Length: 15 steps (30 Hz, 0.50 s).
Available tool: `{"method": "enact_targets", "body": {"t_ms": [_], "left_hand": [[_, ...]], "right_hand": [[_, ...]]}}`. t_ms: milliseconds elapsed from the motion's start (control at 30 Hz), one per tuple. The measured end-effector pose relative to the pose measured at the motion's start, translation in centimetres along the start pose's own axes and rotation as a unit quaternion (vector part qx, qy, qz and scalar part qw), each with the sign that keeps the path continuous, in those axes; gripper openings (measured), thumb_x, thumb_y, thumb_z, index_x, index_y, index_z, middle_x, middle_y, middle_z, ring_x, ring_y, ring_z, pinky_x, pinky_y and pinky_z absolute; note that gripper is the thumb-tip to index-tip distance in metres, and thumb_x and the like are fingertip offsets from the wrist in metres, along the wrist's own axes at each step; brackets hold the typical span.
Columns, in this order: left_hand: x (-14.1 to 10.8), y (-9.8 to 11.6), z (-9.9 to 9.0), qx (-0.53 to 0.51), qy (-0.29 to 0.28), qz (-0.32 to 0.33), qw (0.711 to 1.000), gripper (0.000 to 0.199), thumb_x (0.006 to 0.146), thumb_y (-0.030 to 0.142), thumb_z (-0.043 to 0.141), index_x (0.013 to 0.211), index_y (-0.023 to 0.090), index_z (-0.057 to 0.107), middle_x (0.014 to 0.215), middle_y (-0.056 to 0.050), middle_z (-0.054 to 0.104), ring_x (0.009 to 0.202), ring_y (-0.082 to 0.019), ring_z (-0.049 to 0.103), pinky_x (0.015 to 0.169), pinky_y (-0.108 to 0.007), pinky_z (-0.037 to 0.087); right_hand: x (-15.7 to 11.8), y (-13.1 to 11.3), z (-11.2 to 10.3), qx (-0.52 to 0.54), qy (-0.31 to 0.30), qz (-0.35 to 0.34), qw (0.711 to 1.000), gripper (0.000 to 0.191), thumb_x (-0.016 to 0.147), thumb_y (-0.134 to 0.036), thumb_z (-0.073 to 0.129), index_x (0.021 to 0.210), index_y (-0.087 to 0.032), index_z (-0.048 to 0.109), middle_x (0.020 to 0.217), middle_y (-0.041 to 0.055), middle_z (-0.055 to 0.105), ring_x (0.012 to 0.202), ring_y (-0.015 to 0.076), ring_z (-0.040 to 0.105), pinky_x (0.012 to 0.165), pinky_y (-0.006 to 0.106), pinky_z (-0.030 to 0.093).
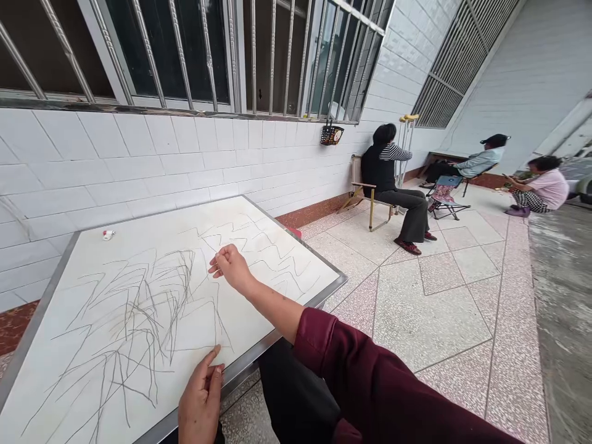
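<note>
A white board-like tabletop (198, 327) with a grey metal rim fills the lower left, covered in thin dark scribbled lines. Over its right half is my right hand (230, 265), fingers curled and pressed together; whatever they may hold is too small to make out. My left hand (202, 398) is at the near edge, its thumb and forefinger apart at the tips, nothing visible between them. A small white and red object (108, 235) lies near the far left corner, away from both hands.
A white tiled wall (185, 166) with barred windows runs behind the tabletop. A small basket (332, 134) hangs there. One person sits in a chair (371, 200) beside crutches (403, 148); another sits farther back near a folding stool (448, 192), and a third squats at the right.
</note>
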<state>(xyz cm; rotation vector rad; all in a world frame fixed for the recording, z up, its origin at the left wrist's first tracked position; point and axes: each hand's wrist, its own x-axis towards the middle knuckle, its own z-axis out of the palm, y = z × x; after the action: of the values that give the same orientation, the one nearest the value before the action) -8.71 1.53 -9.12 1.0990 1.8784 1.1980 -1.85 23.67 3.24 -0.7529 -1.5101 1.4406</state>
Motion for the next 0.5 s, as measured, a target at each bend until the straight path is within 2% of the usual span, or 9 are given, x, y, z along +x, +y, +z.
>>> {"method": "enact_targets", "body": {"t_ms": [100, 233, 333, 500], "left_hand": [[-0.2, 0.3, 0.0, 0.01, 0.005, 0.032, 0.999, 0.056, 0.081, 0.06, 0.052, 0.126, 0.027, 0.061, 0.117, -0.007, 0.067, 0.108, -0.029, 0.065, 0.092, -0.044, 0.053], [0.0, 0.0, 0.1, -0.011, 0.031, 0.066, 0.997, 0.051, 0.08, 0.058, 0.055, 0.121, 0.029, 0.064, 0.125, -0.006, 0.063, 0.111, -0.029, 0.063, 0.087, -0.041, 0.057], [0.3, -0.4, 0.2, -0.036, 0.026, 0.065, 0.997, 0.052, 0.08, 0.058, 0.057, 0.122, 0.029, 0.063, 0.13, -0.005, 0.061, 0.114, -0.029, 0.062, 0.088, -0.04, 0.057], [0.2, -0.1, 0.3, -0.092, 0.025, 0.049, 0.994, 0.051, 0.078, 0.059, 0.06, 0.117, 0.028, 0.066, 0.138, -0.003, 0.057, 0.123, -0.03, 0.056, 0.095, -0.039, 0.054]], "right_hand": [[-0.8, 0.3, 0.1, 0.071, -0.024, -0.013, 0.997, 0.016, 0.091, -0.03, 0.054, 0.087, -0.022, 0.041, 0.081, -0.0016, 0.064, 0.068, 0.012, 0.068, 0.058, 0.025, 0.054], [-1.8, 0.1, 0.0, 0.103, -0.008, -0.047, 0.993, 0.019, 0.091, -0.035, 0.056, 0.087, -0.022, 0.042, 0.082, -0.0016, 0.064, 0.068, 0.0119, 0.067, 0.056, 0.024, 0.054], [-2.4, -0.5, -0.1, 0.11, -0.024, -0.06, 0.992, 0.021, 0.09, -0.037, 0.058, 0.088, -0.022, 0.043, 0.082, -0.0011, 0.065, 0.068, 0.0122, 0.067, 0.058, 0.025, 0.054], [-3.0, -1.1, -0.2, 0.182, -0.005, -0.045, 0.982, 0.027, 0.087, -0.043, 0.062, 0.088, -0.022, 0.045, 0.081, -0.0011, 0.064, 0.07, 0.0129, 0.066, 0.06, 0.025, 0.053]]}}
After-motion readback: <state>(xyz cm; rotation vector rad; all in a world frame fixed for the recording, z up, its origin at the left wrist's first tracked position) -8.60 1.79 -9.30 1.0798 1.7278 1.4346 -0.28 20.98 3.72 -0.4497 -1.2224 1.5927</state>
